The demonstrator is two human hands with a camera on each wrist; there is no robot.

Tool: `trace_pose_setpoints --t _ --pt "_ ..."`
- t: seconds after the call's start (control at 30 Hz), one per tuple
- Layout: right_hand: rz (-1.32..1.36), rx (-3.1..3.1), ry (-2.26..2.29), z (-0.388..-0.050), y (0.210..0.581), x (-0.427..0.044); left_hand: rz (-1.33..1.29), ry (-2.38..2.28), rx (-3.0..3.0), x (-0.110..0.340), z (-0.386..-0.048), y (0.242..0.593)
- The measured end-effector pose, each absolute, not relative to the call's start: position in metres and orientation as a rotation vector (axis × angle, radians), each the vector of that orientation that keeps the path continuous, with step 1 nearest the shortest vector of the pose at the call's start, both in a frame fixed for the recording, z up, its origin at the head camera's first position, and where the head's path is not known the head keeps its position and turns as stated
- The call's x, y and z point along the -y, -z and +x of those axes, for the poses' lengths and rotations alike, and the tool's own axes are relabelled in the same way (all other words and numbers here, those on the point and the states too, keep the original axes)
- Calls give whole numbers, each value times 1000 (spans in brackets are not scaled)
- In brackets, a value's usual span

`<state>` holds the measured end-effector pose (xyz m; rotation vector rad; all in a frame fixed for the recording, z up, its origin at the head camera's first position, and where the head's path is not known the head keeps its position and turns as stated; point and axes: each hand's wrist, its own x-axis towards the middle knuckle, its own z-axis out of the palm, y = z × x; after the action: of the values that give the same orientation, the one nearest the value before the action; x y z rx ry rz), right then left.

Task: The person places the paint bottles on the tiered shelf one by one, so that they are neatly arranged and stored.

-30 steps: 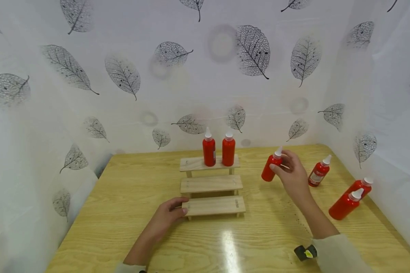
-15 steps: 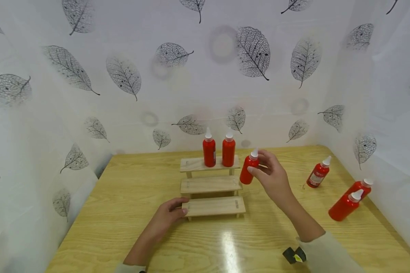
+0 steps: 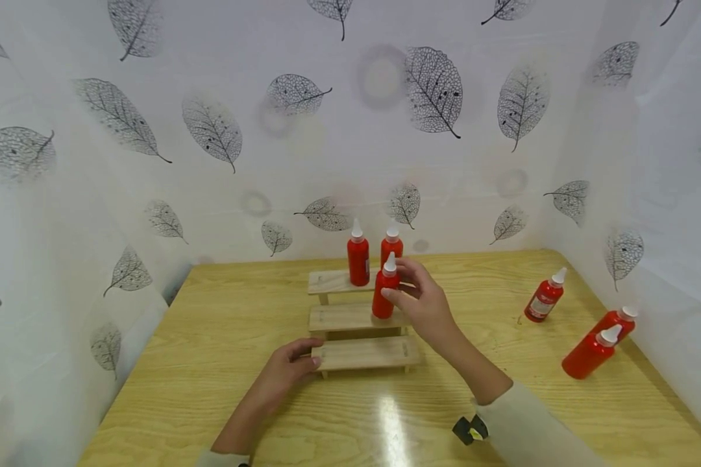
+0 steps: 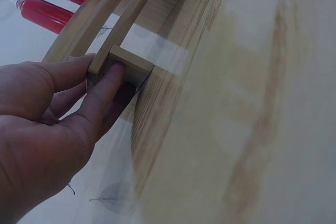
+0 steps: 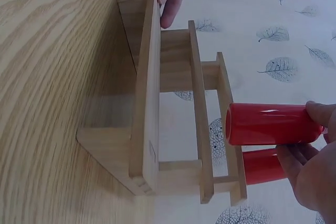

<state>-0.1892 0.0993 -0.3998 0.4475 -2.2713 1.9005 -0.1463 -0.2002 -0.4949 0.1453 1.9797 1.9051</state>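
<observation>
Left hand (image 3: 283, 371) grips wooden stand (image 3: 356, 357) at bottom step's (image 3: 385, 352) left end; right hand (image 3: 428, 308) grips red bottle (image 3: 384, 297) over middle step (image 3: 341, 317), near right end. Top step (image 3: 329, 281) carries two bottles (image 3: 359, 263).

Red bottles (image 3: 383, 298); leaf-print backdrop (image 3: 339, 155); left sleeve (image 3: 221, 459) apparently beige.

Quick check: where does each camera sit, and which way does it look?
Head: worn on the head, facing forward and down at table and wooden stand; left hand, right hand and forearms show.
Left wrist: worn there, facing the left hand's grip on the wooden stand; only that hand shows.
Right wrist: worn there, facing the held red bottle and the stand; both hands show.
Shared: both wrist views show the stand and left hand.
</observation>
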Motion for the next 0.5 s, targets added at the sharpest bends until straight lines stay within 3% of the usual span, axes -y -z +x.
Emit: trace_pose_setpoints --t 0.5 --pt "566 2311 -1914 -196 407 -56 93 -1904 -2010 197 -146 495"
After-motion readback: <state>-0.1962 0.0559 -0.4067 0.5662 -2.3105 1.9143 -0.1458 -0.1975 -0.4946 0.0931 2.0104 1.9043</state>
